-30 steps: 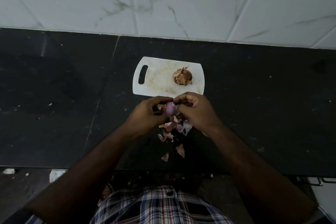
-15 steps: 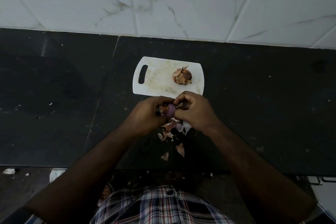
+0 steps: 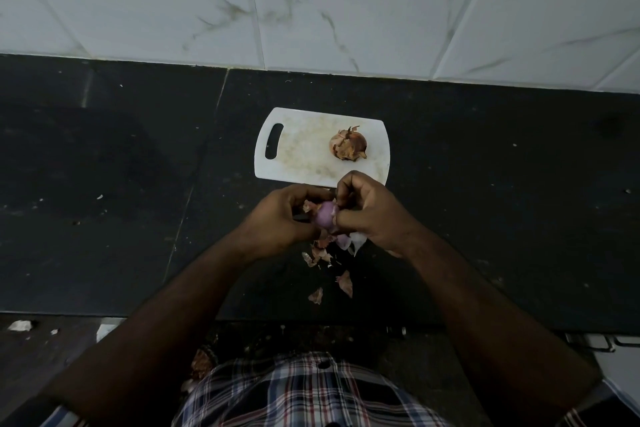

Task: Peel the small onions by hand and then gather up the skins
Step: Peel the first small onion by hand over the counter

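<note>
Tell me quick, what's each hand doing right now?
Left hand: closed around the small onion, holding it.
Right hand: fingers pinched at the onion's skin.

Dim light here; my arms [image 3: 166,315] near black, tiles [image 3: 346,0] brightest, counter [image 3: 104,184] murky, edges bowed, everything fairly sharp.

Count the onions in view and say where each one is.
2. An unpeeled onion lies on the white cutting board. A partly peeled purple onion is held between the left hand and right hand over the loose skins. The hands may hide others.
</note>
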The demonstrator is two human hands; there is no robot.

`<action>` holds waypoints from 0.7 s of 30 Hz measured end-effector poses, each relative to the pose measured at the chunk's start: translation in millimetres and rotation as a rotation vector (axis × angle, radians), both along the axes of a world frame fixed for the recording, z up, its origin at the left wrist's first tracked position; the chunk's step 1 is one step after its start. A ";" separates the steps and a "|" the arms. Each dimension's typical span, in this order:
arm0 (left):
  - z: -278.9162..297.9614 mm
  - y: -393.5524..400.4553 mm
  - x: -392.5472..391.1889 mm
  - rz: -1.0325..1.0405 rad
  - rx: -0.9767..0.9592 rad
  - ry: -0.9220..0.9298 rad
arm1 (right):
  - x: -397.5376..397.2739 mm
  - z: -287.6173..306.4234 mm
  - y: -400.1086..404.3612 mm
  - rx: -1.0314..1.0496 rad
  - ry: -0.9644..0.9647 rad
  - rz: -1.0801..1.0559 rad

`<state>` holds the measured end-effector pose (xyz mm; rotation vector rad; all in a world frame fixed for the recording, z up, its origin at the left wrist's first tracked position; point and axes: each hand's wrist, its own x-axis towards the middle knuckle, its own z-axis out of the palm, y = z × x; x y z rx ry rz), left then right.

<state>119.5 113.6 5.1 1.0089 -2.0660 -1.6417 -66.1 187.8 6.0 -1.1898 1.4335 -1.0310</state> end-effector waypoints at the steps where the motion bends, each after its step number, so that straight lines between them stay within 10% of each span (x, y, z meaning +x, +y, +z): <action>1: 0.2 0.7 -0.4 0.003 0.009 0.009 | -0.1 0.6 -0.3 -0.002 -0.006 0.001; 21: 9.3 -6.2 2.5 -0.051 0.138 0.061 | -4.1 19.6 -2.2 -0.070 0.209 0.114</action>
